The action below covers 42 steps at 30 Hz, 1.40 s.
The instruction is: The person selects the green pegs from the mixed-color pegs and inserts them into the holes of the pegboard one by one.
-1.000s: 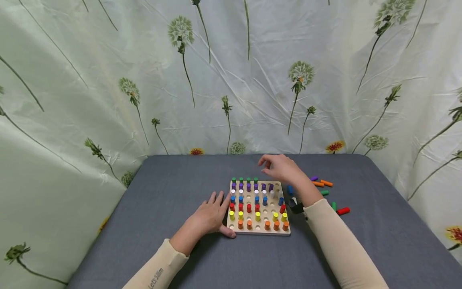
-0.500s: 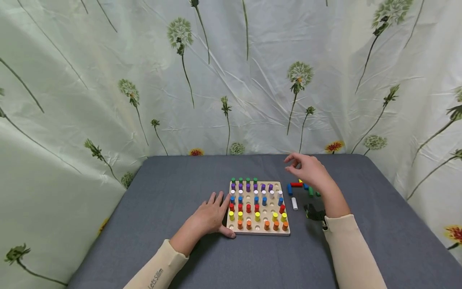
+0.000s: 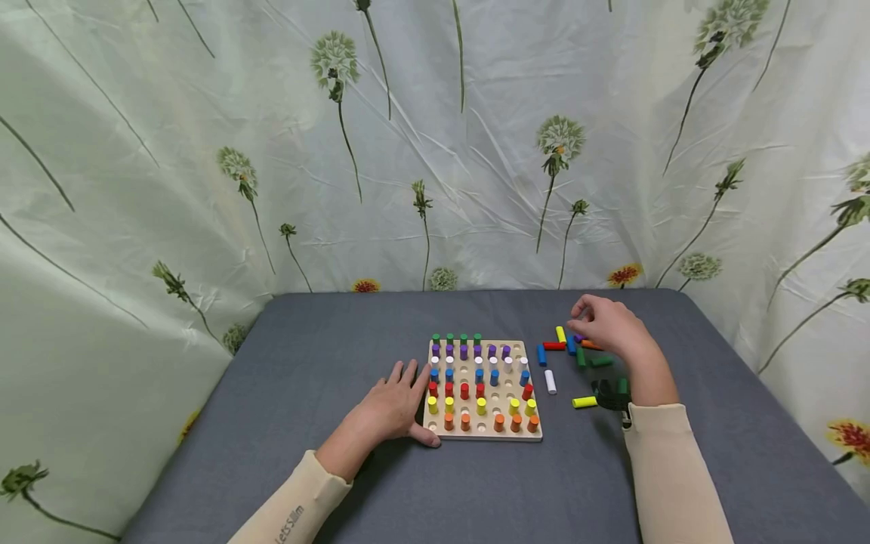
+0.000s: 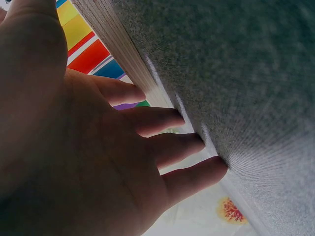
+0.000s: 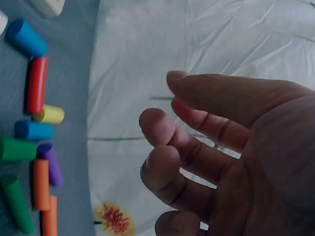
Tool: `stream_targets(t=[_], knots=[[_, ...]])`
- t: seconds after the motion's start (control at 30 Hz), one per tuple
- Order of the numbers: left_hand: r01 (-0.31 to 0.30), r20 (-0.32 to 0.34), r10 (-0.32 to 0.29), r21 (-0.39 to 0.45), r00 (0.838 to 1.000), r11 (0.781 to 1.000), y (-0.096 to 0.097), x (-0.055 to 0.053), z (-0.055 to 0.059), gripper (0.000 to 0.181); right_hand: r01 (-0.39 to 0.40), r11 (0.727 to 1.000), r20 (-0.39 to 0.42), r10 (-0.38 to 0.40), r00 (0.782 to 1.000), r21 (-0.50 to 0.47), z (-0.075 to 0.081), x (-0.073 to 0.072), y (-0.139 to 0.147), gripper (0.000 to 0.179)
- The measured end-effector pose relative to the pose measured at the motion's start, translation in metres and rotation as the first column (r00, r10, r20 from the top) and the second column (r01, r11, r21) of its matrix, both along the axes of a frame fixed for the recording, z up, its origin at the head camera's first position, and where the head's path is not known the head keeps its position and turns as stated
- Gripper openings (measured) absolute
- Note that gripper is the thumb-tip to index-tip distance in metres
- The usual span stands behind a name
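Note:
A wooden pegboard (image 3: 484, 437) lies mid-table in the head view, with rows of green, purple, white, blue, red, yellow and orange pegs standing in it and some bare holes among them. My left hand (image 3: 387, 408) rests spread along the board's left edge; in the left wrist view its straight fingers (image 4: 172, 120) reach past the wooden side to the cloth. Above the loose pegs right of the board hovers my right hand (image 3: 615, 329), fingers loosely bent. The right wrist view shows nothing between its thumb and fingers (image 5: 162, 162).
Loose pegs lie right of the board: a white peg (image 3: 550, 381), a red peg (image 3: 553, 346), a yellow peg (image 3: 584, 403), a blue peg (image 3: 541, 355), plus several green, orange and purple ones. A dandelion-print curtain (image 3: 476, 189) hangs behind the grey-covered table (image 3: 340, 325).
My right hand has moved right, from above the board's far right corner to above the loose pegs, uncovering more of them. The left hand has stayed at the board's edge.

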<state>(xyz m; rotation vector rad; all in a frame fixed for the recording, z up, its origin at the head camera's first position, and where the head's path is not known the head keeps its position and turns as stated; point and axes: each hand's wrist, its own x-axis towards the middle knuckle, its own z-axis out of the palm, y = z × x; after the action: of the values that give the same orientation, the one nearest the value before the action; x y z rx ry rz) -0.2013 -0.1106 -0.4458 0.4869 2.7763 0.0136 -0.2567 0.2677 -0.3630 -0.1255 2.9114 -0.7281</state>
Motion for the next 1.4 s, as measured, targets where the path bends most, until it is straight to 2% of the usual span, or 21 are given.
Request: stream_targets(t=[0.27,0.47,0.73,1.03,1.4], knots=[[0.007,0.0,-0.007,0.006,1.0,1.0,-0.001,0.0,0.0,0.13,0.017,0.999,0.157,-0.024,0.987,0.045,-0.011,-0.003,0.019,0.028],[0.007,0.003,-0.007,0.011,1.0,1.0,-0.001,-0.001,0.0,0.131,0.008,1.0,0.241,-0.012,0.97,0.019,-0.025,-0.008,0.034,0.021],[0.012,-0.003,-0.012,0.004,1.0,1.0,-0.001,-0.001,-0.001,0.131,0.069,0.995,0.375,-0.036,0.926,-0.076,-0.04,-0.013,0.039,0.012],[0.015,-0.013,-0.015,-0.007,1.0,1.0,0.001,0.0,-0.001,0.131,0.068,0.996,0.402,-0.043,0.915,-0.05,-0.048,-0.011,0.036,0.006],[0.011,-0.01,-0.011,-0.012,1.0,1.0,0.001,0.0,-0.001,0.13,0.05,0.998,0.367,-0.064,0.928,0.048,-0.053,-0.015,0.031,0.004]])
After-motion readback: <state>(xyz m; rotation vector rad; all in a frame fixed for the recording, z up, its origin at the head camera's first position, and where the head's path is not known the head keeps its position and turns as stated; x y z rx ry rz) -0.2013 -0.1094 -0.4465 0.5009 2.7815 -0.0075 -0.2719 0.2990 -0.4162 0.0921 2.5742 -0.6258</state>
